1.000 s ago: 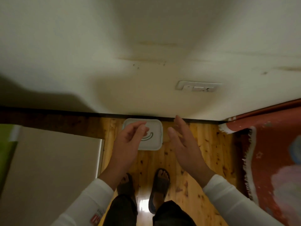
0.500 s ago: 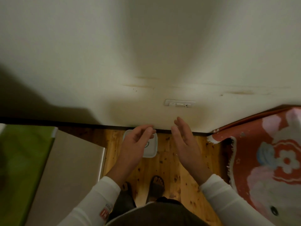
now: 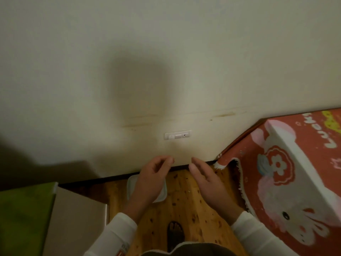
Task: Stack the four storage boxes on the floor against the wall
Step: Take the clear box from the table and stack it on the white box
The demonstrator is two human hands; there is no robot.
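A white storage box with a lid stands on the wooden floor against the cream wall. I see it from above and cannot tell how many boxes are under the lid. My left hand hovers over it and hides most of the lid, fingers loosely curled and holding nothing. My right hand is held to the right of the box, fingers spread and empty. No other loose box is in view.
A bed with a red cartoon-rabbit blanket fills the right side. A beige and green piece of furniture stands at the lower left. A wall socket sits low on the wall. My sandalled foot stands on the floor behind the box.
The view has risen and pulled back from the box, which now looks smaller. Both hands have lifted away from the lid and stay empty. More of the bed has come into view.
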